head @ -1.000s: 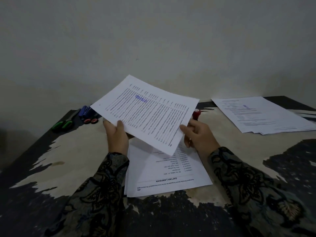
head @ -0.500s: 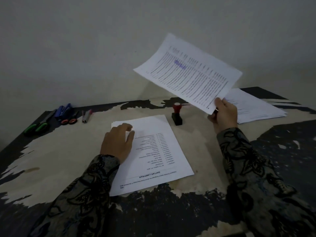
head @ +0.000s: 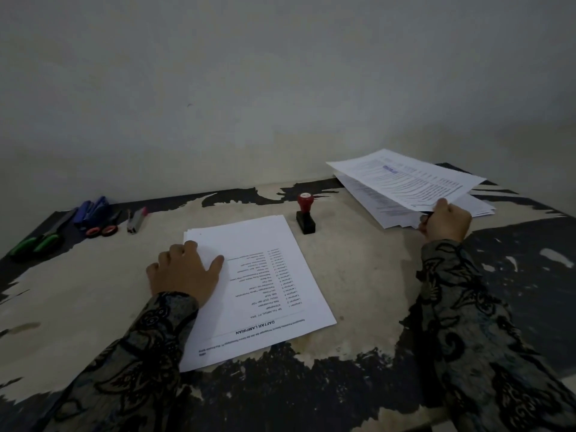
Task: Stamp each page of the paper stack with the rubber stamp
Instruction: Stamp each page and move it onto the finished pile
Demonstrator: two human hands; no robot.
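Since half a second ago: stamped sheet (head: 405,179) carried down to 2 o'clock, over the done pile (head: 477,208). Left hand (head: 184,272), fingers spread, presses paper stack (head: 255,288) at centre. Stamp (head: 305,217) upright at 12. Right hand (head: 445,224) pinches the sheet. Risk: crooked drop, wet ink smearing. Legible: "DAFTAR LAMPIRAN".

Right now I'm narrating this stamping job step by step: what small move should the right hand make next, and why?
Probably let go of the stamped sheet so it settles on the right pile. The right hand grips its near edge just above that pile, while the stamp stands unheld and the left hand steadies the unstamped stack.
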